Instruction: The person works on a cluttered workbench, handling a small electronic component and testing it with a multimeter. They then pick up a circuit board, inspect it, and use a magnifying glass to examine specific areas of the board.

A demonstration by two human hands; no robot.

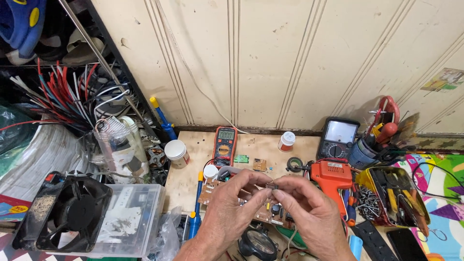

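Near centre over circuit board (pixel 263 210) | left hand (pixel 232 205) and right hand (pixel 302 208) both pinch small dark part (pixel 270 185) between fingertips | orange soldering gun (pixel 333 176) right | multimeter (pixel 225 145) far

Cream grooved wall panelling (pixel 270 58) behind a wooden worktop (pixel 261 145), perhaps plywood.

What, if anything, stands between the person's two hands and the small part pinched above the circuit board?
Nothing visible does. The left hand and right hand already meet on the small part, fingertips pinching it directly, above the brown circuit board.
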